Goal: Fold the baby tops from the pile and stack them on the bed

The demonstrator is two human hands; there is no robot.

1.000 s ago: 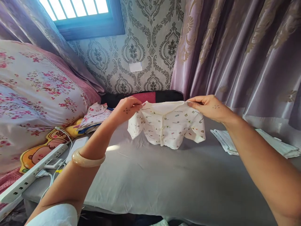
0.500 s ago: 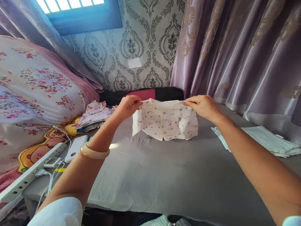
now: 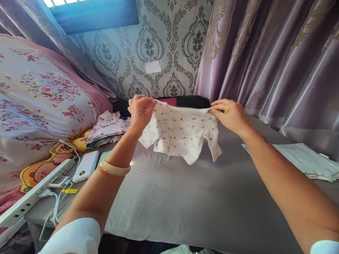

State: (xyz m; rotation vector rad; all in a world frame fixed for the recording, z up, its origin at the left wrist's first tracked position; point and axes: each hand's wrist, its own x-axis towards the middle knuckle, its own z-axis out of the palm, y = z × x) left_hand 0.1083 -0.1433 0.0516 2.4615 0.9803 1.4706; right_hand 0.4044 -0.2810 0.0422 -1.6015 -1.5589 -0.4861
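Observation:
A small white long-sleeved baby shirt (image 3: 182,132) with a tiny scattered print hangs between my hands over the grey sheet (image 3: 190,197). My left hand (image 3: 141,110) pinches its upper left corner, and my right hand (image 3: 229,114) pinches the upper right one. The top edge is stretched almost straight between them. One sleeve dangles on each side, and the lower hem hangs loose and uneven.
Folded clothes (image 3: 108,127) lie at the left beside a floral fabric bundle (image 3: 50,91). Nearer are a white power bank (image 3: 86,165), a power strip (image 3: 34,194) and cables. Pale folded cloth (image 3: 304,158) lies right, below purple curtains (image 3: 265,63).
Both hands have risen a little and moved slightly apart, with the shirt still pinched. The cloth has swung, and both sleeves now hang out to the sides.

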